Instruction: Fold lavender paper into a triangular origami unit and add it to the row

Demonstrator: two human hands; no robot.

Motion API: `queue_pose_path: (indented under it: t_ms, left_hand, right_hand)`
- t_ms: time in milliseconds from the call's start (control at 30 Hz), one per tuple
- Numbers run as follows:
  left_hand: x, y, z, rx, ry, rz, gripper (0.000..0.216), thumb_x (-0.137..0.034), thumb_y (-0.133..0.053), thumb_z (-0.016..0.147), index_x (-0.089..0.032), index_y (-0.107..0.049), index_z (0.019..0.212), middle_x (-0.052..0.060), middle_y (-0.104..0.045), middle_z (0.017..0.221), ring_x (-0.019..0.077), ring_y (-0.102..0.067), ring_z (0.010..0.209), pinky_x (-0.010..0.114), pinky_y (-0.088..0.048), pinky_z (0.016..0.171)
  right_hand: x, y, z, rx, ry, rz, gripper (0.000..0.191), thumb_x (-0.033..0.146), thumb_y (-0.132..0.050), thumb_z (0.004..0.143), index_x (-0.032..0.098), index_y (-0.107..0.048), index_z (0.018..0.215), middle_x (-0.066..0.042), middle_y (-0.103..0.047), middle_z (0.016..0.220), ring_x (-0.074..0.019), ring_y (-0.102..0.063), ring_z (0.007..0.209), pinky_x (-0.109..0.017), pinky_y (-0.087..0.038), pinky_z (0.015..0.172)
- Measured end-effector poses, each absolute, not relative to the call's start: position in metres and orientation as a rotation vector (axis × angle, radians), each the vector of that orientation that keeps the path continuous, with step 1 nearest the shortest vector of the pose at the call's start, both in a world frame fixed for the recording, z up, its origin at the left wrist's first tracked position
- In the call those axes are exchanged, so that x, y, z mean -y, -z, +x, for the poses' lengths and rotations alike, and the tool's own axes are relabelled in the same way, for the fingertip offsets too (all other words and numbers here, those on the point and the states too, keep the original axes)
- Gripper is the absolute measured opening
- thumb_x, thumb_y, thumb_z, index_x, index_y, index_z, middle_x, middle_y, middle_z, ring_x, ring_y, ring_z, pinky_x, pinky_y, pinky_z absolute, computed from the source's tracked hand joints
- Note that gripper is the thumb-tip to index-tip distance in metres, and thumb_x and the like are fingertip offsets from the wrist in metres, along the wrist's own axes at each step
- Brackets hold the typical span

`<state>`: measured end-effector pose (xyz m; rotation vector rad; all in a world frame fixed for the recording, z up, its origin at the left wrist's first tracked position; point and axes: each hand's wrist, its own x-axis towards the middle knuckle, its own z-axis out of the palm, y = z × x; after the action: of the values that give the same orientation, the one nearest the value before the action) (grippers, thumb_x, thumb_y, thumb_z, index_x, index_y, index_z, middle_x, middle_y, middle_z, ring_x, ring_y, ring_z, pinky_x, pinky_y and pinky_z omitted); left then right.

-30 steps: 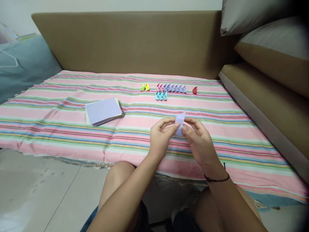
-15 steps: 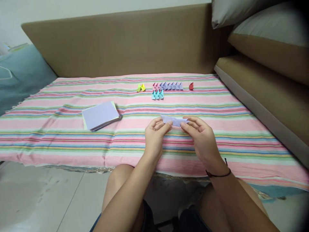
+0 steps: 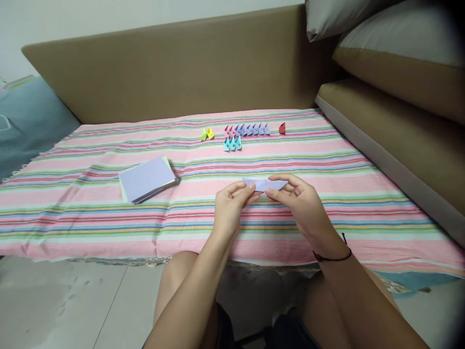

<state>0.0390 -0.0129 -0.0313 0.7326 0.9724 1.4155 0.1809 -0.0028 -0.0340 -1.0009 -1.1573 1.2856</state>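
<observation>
A folded piece of lavender paper point(image 3: 262, 185), long and narrow with pointed ends, is held just above the striped cloth. My left hand point(image 3: 232, 196) pinches its left part between thumb and fingers. On the other side my right hand point(image 3: 292, 194) grips it, thumb in front near the middle and fingers behind. Beyond the hands stands a row of folded lavender paper pieces point(image 3: 254, 129), with pink ones point(image 3: 229, 131) at its left end. Several turquoise folded pieces point(image 3: 232, 143) sit in front of that row.
A stack of paper sheets point(image 3: 148, 178), lavender on top, lies to the left on the striped cloth point(image 3: 196, 208). Two yellowish folded pieces point(image 3: 207, 134) and a red one point(image 3: 282, 128) flank the row. Brown cushions point(image 3: 385, 121) are piled at the right; a brown backrest point(image 3: 174, 72) rises behind.
My right thumb has slid left toward the paper's middle, and the paper's pointed right end now shows. The view has shifted slightly. Both hands still hold the paper.
</observation>
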Motion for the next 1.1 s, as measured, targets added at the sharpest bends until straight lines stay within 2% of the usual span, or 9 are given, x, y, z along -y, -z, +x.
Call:
queue_pose_path:
  t_ms: [167,333,600,667,767,833,967,1100]
  left_hand:
    - [0.014,0.027,0.035,-0.999,-1.392,0.912,0.023,-0.03,-0.08,0.061,-0.014,-0.064,0.069,-0.001,-0.063,0.061,0.0111,-0.064,0.062,0.024,-0.054,0.069]
    - [0.013,0.029,0.032,-1.117,-1.331,1.107,0.031,-0.027,-0.083,0.055,-0.014,-0.068,0.079,-0.007,-0.048,0.048,0.0048,-0.046,0.046,0.018,-0.04,0.049]
    - [0.013,0.028,0.029,-1.216,-1.418,1.303,0.024,-0.03,-0.081,0.059,-0.017,-0.07,0.077,-0.002,-0.058,0.055,0.0054,-0.04,0.042,0.021,-0.031,0.042]
    - [0.013,0.027,0.027,-1.226,-1.371,1.392,0.024,-0.03,-0.079,0.062,-0.018,-0.072,0.082,0.001,-0.066,0.066,0.0069,-0.045,0.044,0.022,-0.034,0.043]
    - [0.012,0.027,0.025,-1.236,-1.291,1.489,0.018,-0.031,-0.075,0.067,-0.018,-0.073,0.079,0.006,-0.071,0.08,0.0142,-0.06,0.059,0.025,-0.044,0.052]
    - [0.012,0.026,0.024,-1.246,-1.29,1.515,0.016,-0.031,-0.073,0.068,-0.017,-0.073,0.074,0.007,-0.072,0.077,0.0181,-0.063,0.067,0.027,-0.048,0.058]
    - [0.012,0.026,0.023,-1.256,-1.327,1.517,0.017,-0.033,-0.075,0.066,-0.017,-0.073,0.071,0.006,-0.072,0.073,0.0196,-0.065,0.069,0.028,-0.05,0.061]
    - [0.013,0.024,0.022,-1.262,-1.297,1.495,0.018,-0.033,-0.077,0.064,-0.016,-0.073,0.07,0.006,-0.071,0.07,0.0189,-0.065,0.066,0.027,-0.05,0.059]
  right_hand:
    - [0.002,0.034,0.186,1.189,-1.283,-1.009,0.034,0.031,-0.079,0.063,0.021,-0.065,0.093,0.001,-0.066,0.067,-0.016,-0.064,0.067,-0.034,-0.055,0.068]
    - [0.002,0.034,0.186,1.222,-1.318,-0.998,0.034,0.033,-0.08,0.062,0.019,-0.065,0.089,-0.001,-0.068,0.071,-0.0166,-0.065,0.069,-0.033,-0.054,0.069]
    - [0.005,0.032,0.186,1.27,-1.218,-1.011,0.037,0.033,-0.079,0.064,0.021,-0.063,0.095,-0.001,-0.068,0.072,-0.0193,-0.067,0.071,-0.035,-0.055,0.068]
    - [0.005,0.033,0.187,1.298,-1.208,-1.023,0.036,0.033,-0.079,0.063,0.021,-0.064,0.093,-0.002,-0.069,0.073,-0.0199,-0.067,0.069,-0.035,-0.055,0.066]
    - [0.004,0.035,0.188,1.335,-1.225,-1.029,0.037,0.031,-0.081,0.062,0.02,-0.064,0.092,-0.003,-0.07,0.075,-0.0196,-0.066,0.066,-0.034,-0.055,0.064]
    - [0.004,0.037,0.188,1.344,-1.236,-1.01,0.034,0.03,-0.08,0.062,0.02,-0.065,0.091,-0.003,-0.07,0.076,-0.0192,-0.066,0.069,-0.034,-0.055,0.066]
    - [0.003,0.036,0.184,1.348,-1.344,-0.926,0.024,0.033,-0.076,0.068,0.02,-0.068,0.086,-0.003,-0.07,0.083,-0.0181,-0.066,0.079,-0.033,-0.054,0.075]
    - [0.002,0.034,0.183,1.368,-1.322,-0.957,0.021,0.037,-0.077,0.066,0.019,-0.07,0.074,-0.002,-0.068,0.069,-0.0157,-0.062,0.066,-0.03,-0.053,0.064]
